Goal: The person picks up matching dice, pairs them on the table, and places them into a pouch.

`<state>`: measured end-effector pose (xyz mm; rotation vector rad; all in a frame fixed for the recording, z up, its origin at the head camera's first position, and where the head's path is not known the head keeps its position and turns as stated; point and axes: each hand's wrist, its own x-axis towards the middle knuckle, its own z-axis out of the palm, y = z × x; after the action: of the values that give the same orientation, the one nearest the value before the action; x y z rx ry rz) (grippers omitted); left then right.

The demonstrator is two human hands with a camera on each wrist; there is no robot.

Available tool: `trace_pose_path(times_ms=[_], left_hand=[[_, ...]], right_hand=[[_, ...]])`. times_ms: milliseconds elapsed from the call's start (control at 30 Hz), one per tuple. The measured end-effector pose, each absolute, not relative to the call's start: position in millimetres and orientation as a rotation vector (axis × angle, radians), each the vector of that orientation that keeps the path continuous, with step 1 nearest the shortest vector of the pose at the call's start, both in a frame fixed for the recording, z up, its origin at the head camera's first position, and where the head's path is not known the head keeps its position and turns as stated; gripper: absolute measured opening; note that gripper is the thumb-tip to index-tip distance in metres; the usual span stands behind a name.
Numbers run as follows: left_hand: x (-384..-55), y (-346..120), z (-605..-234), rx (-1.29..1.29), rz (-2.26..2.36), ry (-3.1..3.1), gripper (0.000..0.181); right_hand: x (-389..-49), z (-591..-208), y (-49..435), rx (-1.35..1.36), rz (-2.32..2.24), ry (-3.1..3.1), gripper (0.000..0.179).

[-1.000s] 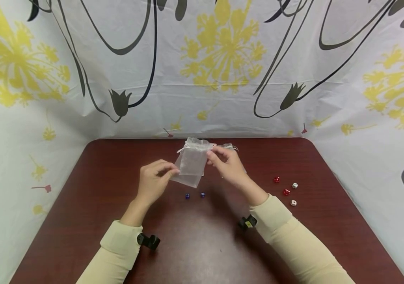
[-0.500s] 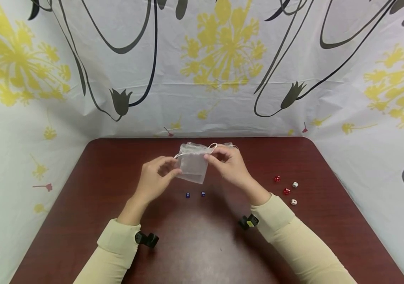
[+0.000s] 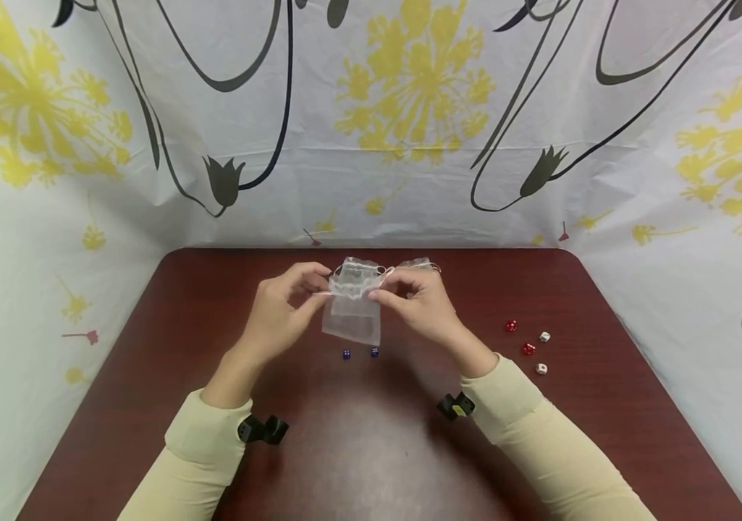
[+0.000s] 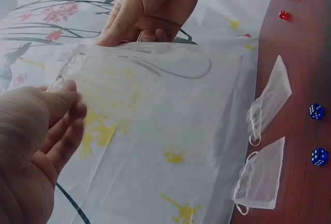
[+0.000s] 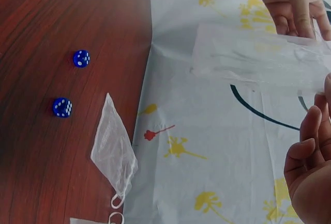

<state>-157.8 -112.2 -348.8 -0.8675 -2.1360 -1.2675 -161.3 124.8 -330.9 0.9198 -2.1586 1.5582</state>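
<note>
Left hand [image 3: 279,307] moved up to neck of sheer pouch [image 3: 352,327]; right hand [image 3: 424,298] pinches opposite edge, left likewise, pouch between hands. Likely step: opening mouth; next calls for parting it (blue dice [image 3: 347,354] below hands).

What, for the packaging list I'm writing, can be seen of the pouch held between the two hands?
The pouch is whitish and see-through, apparently a thin, sheer fabric, roughly rectangular, with an upper end that looks gathered. The left hand and the right hand pinch it on either side near that end, so its body hangs above the table. It looks flat, and nothing shows inside; whether its mouth is open is hard to tell.
</note>
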Motion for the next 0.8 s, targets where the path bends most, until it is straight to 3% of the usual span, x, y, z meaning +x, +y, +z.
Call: trace_pose_path(times_ms=[133, 433, 800], left_hand=[[-156, -112, -348, -0.954, -1.194, -2.172, 0.034], [-151, -119, -340, -0.988, -1.06, -2.332, 0.009], [-150, -122, -337, -0.975, -1.025, -2.319, 0.006]], right_hand=[[-159, -332, 120, 0.93, 1.527, -2.174, 0.012], [-157, -338, 118, 0.88, 1.503, -2.168, 0.016], [-161, -347, 114, 0.947, 1.42, -2.097, 0.016]])
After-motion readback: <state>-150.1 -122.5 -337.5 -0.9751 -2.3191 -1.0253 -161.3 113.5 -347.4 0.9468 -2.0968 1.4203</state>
